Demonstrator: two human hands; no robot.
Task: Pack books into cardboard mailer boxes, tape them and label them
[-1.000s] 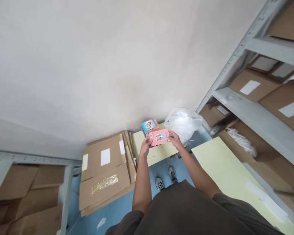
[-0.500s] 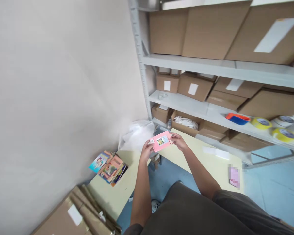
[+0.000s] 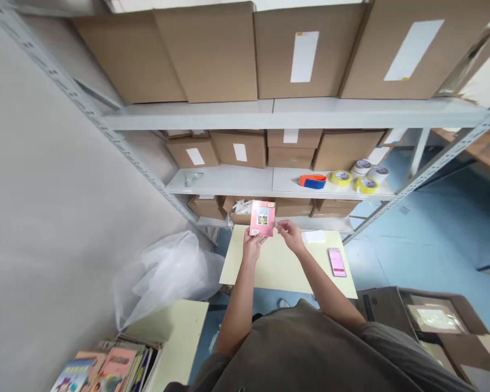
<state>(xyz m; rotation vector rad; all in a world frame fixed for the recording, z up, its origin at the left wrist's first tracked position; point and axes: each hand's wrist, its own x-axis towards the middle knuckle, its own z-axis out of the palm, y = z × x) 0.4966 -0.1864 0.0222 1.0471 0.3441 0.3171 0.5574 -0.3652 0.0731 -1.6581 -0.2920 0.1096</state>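
Left hand [image 3: 252, 246] clamped on near edge of pink, rectangular, printed paper booklet [image 3: 263, 216], above pale-yellow rectangular bench [image 3: 277, 268]. Right hand [image 3: 291, 236] just right, fingers curled; can't tell if tips meet. Booklet probably light, bendable, slick; grip side edges.

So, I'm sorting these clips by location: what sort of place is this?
Probably a storeroom or packing area: cardboard boxes line a metal rack, which also holds rolls of tape.
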